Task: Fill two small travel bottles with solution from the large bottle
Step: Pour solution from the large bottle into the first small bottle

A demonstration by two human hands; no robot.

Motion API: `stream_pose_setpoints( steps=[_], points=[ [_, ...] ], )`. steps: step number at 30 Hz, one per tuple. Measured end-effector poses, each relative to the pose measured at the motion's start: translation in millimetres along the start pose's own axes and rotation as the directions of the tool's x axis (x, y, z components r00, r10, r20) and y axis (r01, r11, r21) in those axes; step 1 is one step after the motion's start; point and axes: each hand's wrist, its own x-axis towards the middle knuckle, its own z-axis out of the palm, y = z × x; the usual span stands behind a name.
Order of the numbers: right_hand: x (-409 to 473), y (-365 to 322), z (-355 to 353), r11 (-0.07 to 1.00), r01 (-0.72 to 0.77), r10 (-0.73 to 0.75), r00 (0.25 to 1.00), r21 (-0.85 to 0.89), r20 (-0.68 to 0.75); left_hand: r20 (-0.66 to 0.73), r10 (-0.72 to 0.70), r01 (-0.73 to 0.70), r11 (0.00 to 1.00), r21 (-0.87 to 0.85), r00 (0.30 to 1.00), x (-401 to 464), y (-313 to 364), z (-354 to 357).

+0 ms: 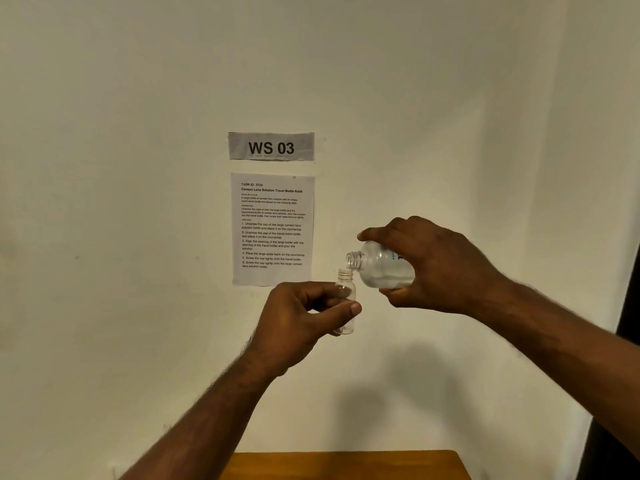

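My left hand [304, 317] pinches a small clear travel bottle [345, 291] upright in mid-air, its cap off and its threaded neck open at the top. My right hand [440, 268] grips the large clear bottle [384, 266], tipped on its side with its uncapped mouth pointing left, just above and beside the small bottle's opening. Clear liquid lies along the lower side of the large bottle. Both bottles are held in front of the wall, well above the table. No second travel bottle or cap is in view.
A wooden table [346, 465] shows only as a strip at the bottom edge. On the cream wall hang a "WS 03" sign [271, 146] and a printed task sheet [272, 228]. A dark edge [623, 375] runs down the far right.
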Motion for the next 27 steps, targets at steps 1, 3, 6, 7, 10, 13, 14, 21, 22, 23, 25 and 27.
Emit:
stream_pose_setpoints(
  steps=[1, 3, 6, 7, 10, 13, 14, 21, 22, 23, 25, 27],
  points=[
    [0.4, -0.1, -0.6, 1.000, 0.006, -0.006, 1.000, -0.007, -0.001, -0.001, 0.001, -0.001, 1.000, 0.005, 1.000, -0.4, -0.2, 0.0],
    [0.9, -0.6, -1.5, 1.000, 0.014, -0.014, 1.000, -0.016, 0.000, -0.002, -0.002, 0.002, 1.000, 0.015, 1.000, -1.2, -0.3, -0.2],
    [1.5, -0.7, -3.1, 0.999, 0.025, -0.025, 1.000, -0.021, -0.003, -0.004, -0.004, 0.004, 1.000, 0.016, 1.000, -1.9, -0.8, -0.8],
    [1.9, -1.0, -3.7, 0.999, 0.026, -0.026, 1.000, -0.023, 0.000, -0.003, -0.003, 0.003, 1.000, 0.013, 1.000, -1.7, -1.3, -1.1],
    [3.6, -2.2, -5.1, 0.999, 0.025, -0.025, 1.000, -0.027, 0.005, -0.004, -0.005, 0.005, 1.000, 0.007, 1.000, -0.9, -3.3, -2.3],
    [5.1, -2.9, -5.8, 0.998, 0.038, -0.038, 0.999, -0.042, 0.009, 0.004, -0.004, 0.004, 1.000, -0.007, 1.000, -0.6, -4.7, -3.1],
    [5.4, -2.9, -6.0, 0.998, 0.045, -0.044, 0.999, -0.049, 0.009, 0.006, -0.003, 0.003, 1.000, -0.010, 1.000, -0.7, -4.5, -3.3],
    [9.1, -3.6, -11.2, 0.995, 0.069, -0.069, 0.998, -0.070, 0.012, 0.012, 0.017, -0.017, 1.000, -0.019, 1.000, -0.1, -3.2, -4.9],
    [9.7, -3.6, -12.0, 0.995, 0.071, -0.070, 0.997, -0.071, 0.015, 0.012, 0.019, -0.019, 1.000, -0.020, 1.000, 0.1, -2.6, -5.1],
    [10.4, -3.8, -12.9, 0.995, 0.072, -0.071, 0.997, -0.072, 0.017, 0.011, 0.021, -0.020, 1.000, -0.022, 1.000, 0.3, -2.1, -5.2],
    [11.4, -4.2, -14.6, 0.994, 0.074, -0.073, 0.997, -0.075, 0.018, 0.011, 0.028, -0.028, 0.999, -0.023, 1.000, 0.7, -1.1, -5.4],
    [12.4, -4.6, -15.6, 0.994, 0.075, -0.074, 0.997, -0.077, 0.018, 0.007, 0.033, -0.033, 0.999, -0.023, 0.999, 1.2, -1.4, -5.9]
  ],
)
